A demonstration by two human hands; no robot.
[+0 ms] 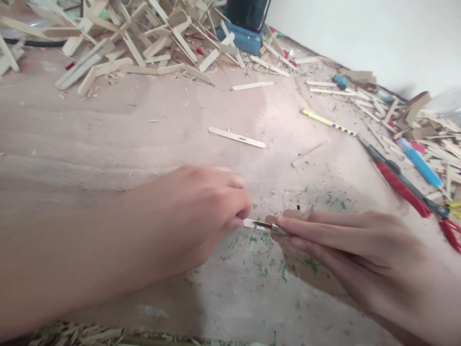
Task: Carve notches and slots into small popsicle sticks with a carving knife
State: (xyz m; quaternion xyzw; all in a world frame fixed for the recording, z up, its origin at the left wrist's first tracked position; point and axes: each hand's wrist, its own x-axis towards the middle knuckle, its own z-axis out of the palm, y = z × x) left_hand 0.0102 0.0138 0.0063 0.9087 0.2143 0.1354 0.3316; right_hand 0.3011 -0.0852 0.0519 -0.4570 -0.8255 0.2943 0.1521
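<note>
My left hand [201, 216] is closed, pinching one end of a small pale wooden stick [251, 223] that lies on the worn board [144, 139]. My right hand [353, 245] comes in from the right with fingers pressed together around a thin craft knife; its metal tip [268, 225] rests on the stick, just right of my left fingertips. Most of the knife is hidden inside my right hand.
A loose wooden stick [236, 137] lies in the middle of the board. Heaps of sticks [137, 38] fill the back and right edge. Red-handled pliers [403, 185], a yellow pencil [327, 121] and a blue pen [419, 162] lie at the right. A blue and black object [245, 24] stands behind.
</note>
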